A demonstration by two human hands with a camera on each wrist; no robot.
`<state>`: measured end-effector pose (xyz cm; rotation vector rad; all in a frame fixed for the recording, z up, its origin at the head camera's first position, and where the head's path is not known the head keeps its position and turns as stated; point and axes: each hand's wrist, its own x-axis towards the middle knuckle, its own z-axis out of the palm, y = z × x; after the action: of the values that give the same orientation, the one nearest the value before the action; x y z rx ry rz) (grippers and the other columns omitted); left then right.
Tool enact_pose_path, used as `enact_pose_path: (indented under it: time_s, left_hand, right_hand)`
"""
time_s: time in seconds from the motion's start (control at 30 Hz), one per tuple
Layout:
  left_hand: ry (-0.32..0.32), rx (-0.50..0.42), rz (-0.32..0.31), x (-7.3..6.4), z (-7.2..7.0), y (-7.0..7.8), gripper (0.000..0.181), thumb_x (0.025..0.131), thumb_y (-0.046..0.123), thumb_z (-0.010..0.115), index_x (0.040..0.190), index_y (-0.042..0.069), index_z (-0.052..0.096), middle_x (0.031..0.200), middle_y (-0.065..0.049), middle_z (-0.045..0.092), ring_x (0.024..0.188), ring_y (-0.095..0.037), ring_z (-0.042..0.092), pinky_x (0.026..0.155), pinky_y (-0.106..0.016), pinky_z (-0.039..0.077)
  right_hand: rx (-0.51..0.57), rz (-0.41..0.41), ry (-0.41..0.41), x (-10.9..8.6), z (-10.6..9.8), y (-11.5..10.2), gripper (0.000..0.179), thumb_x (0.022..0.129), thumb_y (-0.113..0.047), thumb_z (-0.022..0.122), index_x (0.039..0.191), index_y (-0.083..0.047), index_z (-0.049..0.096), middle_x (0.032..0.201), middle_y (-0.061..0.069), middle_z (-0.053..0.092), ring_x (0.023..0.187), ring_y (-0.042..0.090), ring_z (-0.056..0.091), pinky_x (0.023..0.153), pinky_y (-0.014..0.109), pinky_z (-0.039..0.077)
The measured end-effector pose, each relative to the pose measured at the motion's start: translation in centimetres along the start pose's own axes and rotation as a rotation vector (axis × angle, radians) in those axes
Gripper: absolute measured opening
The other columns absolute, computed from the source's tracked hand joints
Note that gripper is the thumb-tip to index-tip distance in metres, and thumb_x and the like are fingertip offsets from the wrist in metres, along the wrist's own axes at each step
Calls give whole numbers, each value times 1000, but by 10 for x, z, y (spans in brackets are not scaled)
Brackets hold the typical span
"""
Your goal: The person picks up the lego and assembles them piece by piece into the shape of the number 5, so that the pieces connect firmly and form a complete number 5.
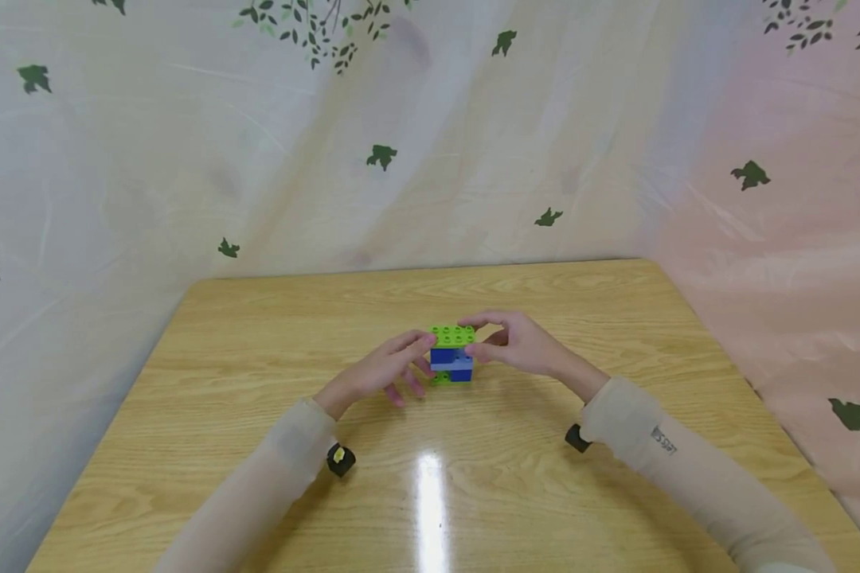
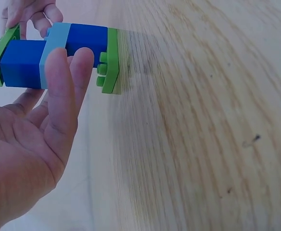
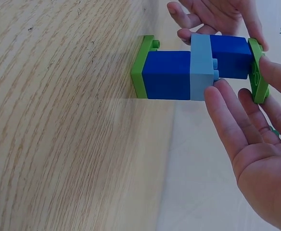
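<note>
A brick stack stands upright on the wooden table. Its base is a green plate [image 3: 139, 67], topped by a dark blue brick [image 3: 167, 74] on the right side. Across that lies a light blue brick [image 3: 201, 67], then another dark blue brick [image 2: 24, 62] on the left side. On top, a light green plate [image 1: 453, 337] reaches out to the right, tilted slightly against the brick under it. My left hand [image 1: 390, 368] holds the plate's left end between thumb and forefinger, other fingers spread beside the stack. At the right end, my right hand [image 1: 519, 342] pinches the plate's edges.
The wooden table [image 1: 258, 334] extends around the stack, with a glare streak toward the near side. Behind it hangs a pale cloth [image 1: 294, 191] with leaf and bird prints. Black wrist devices sit at both sleeves, the left one [image 1: 341, 460] close above the table.
</note>
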<state>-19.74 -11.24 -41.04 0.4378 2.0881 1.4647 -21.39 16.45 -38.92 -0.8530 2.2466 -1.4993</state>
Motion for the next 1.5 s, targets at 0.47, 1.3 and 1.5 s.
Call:
enact_pose_path:
  time_s: [0.47, 1.3, 1.5]
  left_hand:
    - [5, -9, -5, -1, 2, 1, 64, 101, 68, 38, 140, 17, 48, 120, -21, 62, 88, -33, 70, 55, -38, 58]
    - [-10, -65, -12, 3, 2, -1, 56, 102, 65, 42, 131, 17, 48, 120, -23, 60, 86, -34, 68, 50, -31, 54]
    - [-9, -70, -11, 3, 2, -3, 56, 101, 65, 42, 130, 17, 48, 119, -22, 60, 84, -31, 67, 50, -31, 54]
  right_hand:
    - [-13, 1, -8, 0, 0, 2, 48, 96, -16, 74, 139, -4, 58, 129, 20, 57, 95, 43, 72, 82, 47, 60]
    - [-67, 14, 25, 1, 1, 3, 43, 97, -17, 72, 136, -4, 62, 113, 14, 64, 91, 42, 71, 80, 43, 60]
    - [-91, 17, 21, 1, 1, 1, 44, 95, -18, 74, 136, -5, 63, 109, 13, 65, 94, 38, 72, 81, 36, 60]
